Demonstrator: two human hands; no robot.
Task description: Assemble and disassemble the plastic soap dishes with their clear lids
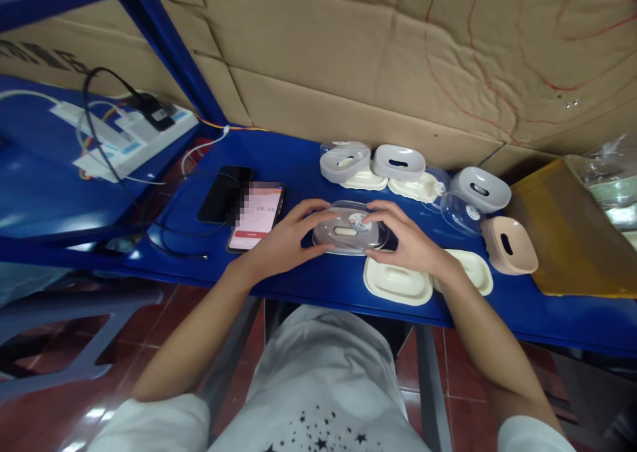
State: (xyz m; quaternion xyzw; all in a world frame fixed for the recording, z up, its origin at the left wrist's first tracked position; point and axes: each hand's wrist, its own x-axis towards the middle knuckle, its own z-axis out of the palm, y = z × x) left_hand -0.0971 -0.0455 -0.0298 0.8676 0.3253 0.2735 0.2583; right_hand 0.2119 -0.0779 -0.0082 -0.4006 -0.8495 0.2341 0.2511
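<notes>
Both hands grip a soap dish (343, 231) with a clear lid and a round-patterned sticker, low over the blue table. My left hand (293, 236) curls round its left end, thumb and fingers closed on the rim. On the opposite end, my right hand (405, 239) has its fingers at the top edge and its thumb at the lower edge. A cream oval tray (398, 283) lies just below my right hand, and a second cream tray (472, 273) is partly hidden by my right forearm. Whether the lid is fully seated on the dish, I cannot tell.
Grey dish shells (398, 160), cream trays and clear lids (460, 213) stand along the back. A pink shell (510, 246) is beside a cardboard box (572, 233) at right. Left are two phones (256, 216), a cable and a power strip (134, 143). Cardboard (323, 60) lines the back.
</notes>
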